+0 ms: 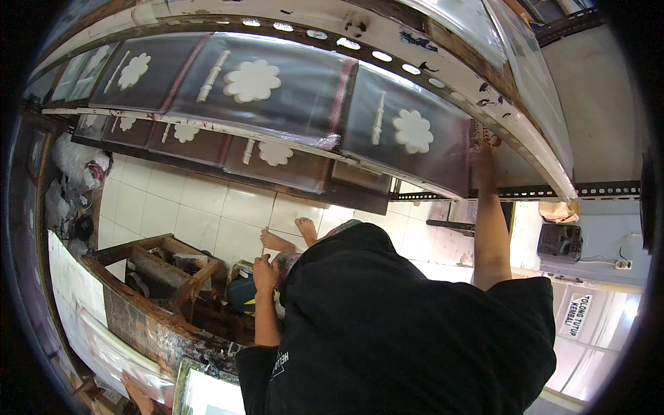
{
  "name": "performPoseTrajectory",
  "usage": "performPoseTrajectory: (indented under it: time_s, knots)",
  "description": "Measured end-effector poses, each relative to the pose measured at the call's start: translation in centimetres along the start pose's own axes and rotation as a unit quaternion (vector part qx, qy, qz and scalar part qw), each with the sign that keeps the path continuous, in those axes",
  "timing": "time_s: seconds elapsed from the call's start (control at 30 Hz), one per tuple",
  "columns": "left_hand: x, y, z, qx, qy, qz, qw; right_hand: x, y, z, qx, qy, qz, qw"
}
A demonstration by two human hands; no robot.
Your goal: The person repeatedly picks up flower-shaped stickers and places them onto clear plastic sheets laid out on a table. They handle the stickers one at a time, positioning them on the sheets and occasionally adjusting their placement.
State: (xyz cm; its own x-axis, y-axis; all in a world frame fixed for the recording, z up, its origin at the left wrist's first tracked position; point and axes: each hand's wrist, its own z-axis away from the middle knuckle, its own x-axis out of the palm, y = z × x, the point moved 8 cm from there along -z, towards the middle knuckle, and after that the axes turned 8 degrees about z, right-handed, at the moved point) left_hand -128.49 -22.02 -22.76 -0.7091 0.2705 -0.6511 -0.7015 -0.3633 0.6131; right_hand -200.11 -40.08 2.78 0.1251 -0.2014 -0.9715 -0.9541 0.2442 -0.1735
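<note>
My right hand reaches up to the right end of the upper shelf, its fingers curled at a small red-and-white patterned thing that is too small to name. Beside it lies a dark, glossy panel bearing a white flower shape and a slim white spindle shape. Lower down, my left hand is held in front of my body with closed fingers. A thin pale tip shows above them; what it belongs to I cannot make out.
Similar panels with a flower and spindles line both shelf tiers. A perforated metal rail arches overhead. At left stands a wooden frame bench above pale floor tiles. Another person's hand rests by plastic film. A dark appliance sits at right.
</note>
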Motion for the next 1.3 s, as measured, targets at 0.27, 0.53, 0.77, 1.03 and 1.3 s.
performPoseTrajectory:
  time_s: [0.27, 0.53, 0.77, 1.03, 1.3]
  knots:
    - [0.0, -0.1, -0.5, 0.002, -0.009, 0.007, 1.000, 1.1, -3.9, 0.4, -0.032, 0.017, 0.086, 0.996]
    - [0.1, -0.1, -0.3, -0.001, 0.000, 0.016, 1.000, 0.7, -6.8, 0.8, -0.005, -0.038, 0.049, 0.998]
    - [0.7, 0.3, -0.3, -0.014, -0.010, 0.015, 1.000, 1.0, -5.2, -0.6, 0.015, -0.110, 0.101, 0.989]
    - [0.9, 0.9, -0.1, -0.025, 0.030, 0.044, 0.998, 0.0, -8.8, -3.6, -0.046, -0.033, 0.121, 0.991]
    - [-0.4, 1.1, 0.2, -0.049, 0.048, 0.051, 0.996, -0.8, -31.9, -2.3, -0.276, -0.089, -0.098, 0.952]
